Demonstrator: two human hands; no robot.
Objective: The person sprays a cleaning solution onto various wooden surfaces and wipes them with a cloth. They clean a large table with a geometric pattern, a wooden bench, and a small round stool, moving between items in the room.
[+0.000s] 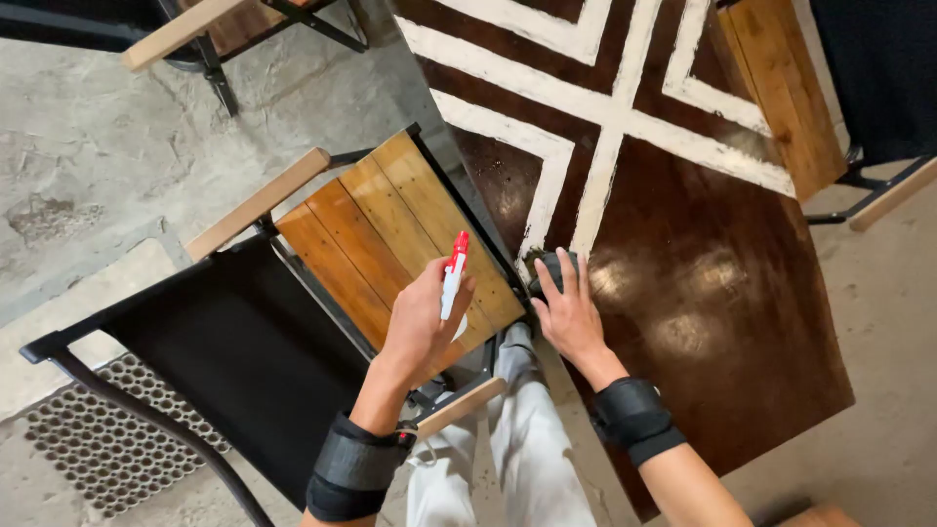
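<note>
Fingers [427,293] of the left hand [418,327] curl around a marker pen [453,276], pinching its white barrel between thumb and fingertips, with the red cap pointing up and away from the palm. The pen stands nearly upright in the grip, held above the slatted wooden seat of a chair [390,229]. Its body is white, its cap bright red, and the lower end is hidden behind the hand.

The right hand [569,314] lies flat at the near corner of the table [722,293], fingers [556,276] spread and pressed down on a dark cloth-like wad [549,263] that sits right at the table's edge; what the wad is exactly, I cannot tell. Both wrists wear black wrist bands [634,418].

The table is dark glossy brown wood with broad white painted stripes crossing it in angular lines, and light glares off the bare part near the hand. The chair has a black metal frame, a black fabric back and pale wooden armrests. The person's light grey trousers [532,439] show between chair and table. A perforated metal grate [107,449] is set into the concrete floor at the lower left.
</note>
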